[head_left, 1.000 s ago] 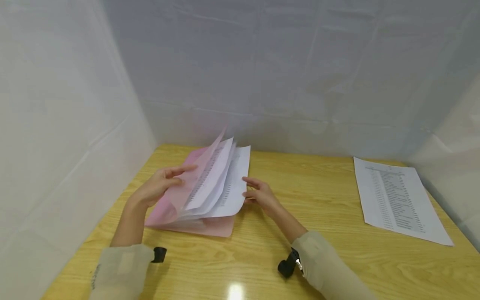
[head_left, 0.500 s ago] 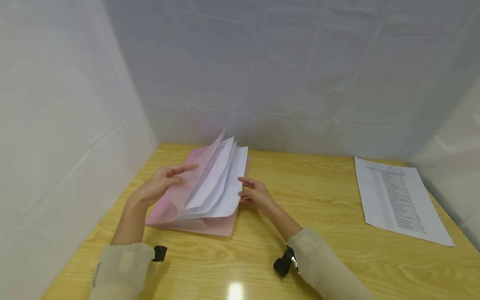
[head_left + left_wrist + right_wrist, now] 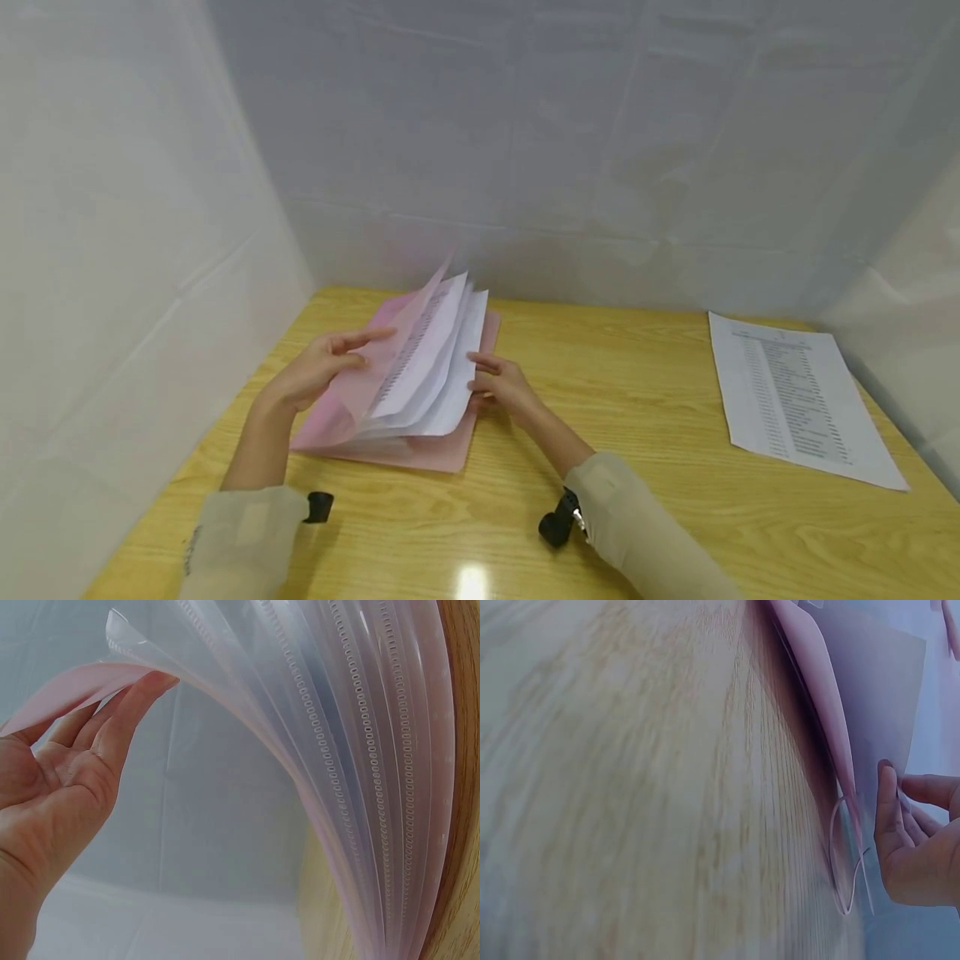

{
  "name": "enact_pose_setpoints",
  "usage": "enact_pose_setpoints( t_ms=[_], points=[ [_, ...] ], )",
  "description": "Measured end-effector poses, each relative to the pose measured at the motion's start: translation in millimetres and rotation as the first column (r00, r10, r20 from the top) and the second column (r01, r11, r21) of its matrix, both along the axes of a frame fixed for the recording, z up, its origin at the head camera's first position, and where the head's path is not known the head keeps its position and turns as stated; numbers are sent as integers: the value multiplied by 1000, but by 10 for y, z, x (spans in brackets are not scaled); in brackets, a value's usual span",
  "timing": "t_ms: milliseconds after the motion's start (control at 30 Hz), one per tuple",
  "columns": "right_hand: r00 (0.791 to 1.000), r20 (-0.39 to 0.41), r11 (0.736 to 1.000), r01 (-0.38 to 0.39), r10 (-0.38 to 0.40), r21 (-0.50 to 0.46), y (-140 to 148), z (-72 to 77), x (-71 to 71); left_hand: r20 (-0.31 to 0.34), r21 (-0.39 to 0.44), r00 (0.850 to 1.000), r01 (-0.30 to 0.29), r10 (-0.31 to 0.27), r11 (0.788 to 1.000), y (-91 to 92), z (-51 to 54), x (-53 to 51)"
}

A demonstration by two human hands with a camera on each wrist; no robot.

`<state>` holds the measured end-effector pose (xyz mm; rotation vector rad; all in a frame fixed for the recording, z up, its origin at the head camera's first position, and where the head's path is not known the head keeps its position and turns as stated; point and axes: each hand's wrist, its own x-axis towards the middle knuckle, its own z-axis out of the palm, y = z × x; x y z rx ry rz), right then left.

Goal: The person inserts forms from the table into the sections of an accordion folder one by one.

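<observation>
Wooden table (image 3: 600, 400), pale sheeting (image 3: 525, 150), pink cover (image 3: 385, 357) in left hand (image 3: 317, 368), page (image 3: 456, 390) in right hand (image 3: 507, 388)

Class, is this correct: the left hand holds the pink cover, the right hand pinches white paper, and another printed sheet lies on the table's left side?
No: the separate printed sheet lies on the right of the table, as the head view shows.

Two hands (image 3: 311, 375) (image 3: 510, 390) — one pink folder (image 3: 381, 367), one loose sheet (image 3: 798, 400)
</observation>
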<state>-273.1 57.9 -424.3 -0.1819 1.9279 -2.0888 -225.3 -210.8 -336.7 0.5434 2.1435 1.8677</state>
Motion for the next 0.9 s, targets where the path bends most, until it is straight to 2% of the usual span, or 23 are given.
enact_pose_setpoints(
  t_ms=[333, 500, 767, 900],
  points=[
    [999, 2, 999, -50, 50, 14, -34, -24, -63, -19, -10, 1000, 0, 0, 1000, 6, 13, 7],
    [999, -3, 999, -36, 36, 24, -64, -30, -50, -37, -6, 999, 6, -6, 1000, 8, -1, 5],
    [1000, -18, 999, -2, 2, 49, -122, -41, -54, -22, -6, 1000, 0, 0, 1000, 22, 7, 9],
    [1000, -15, 999, -20, 21, 50, -140, -20, -54, -23, -5, 1000, 5, -6, 1000, 22, 13, 8]
  ],
)
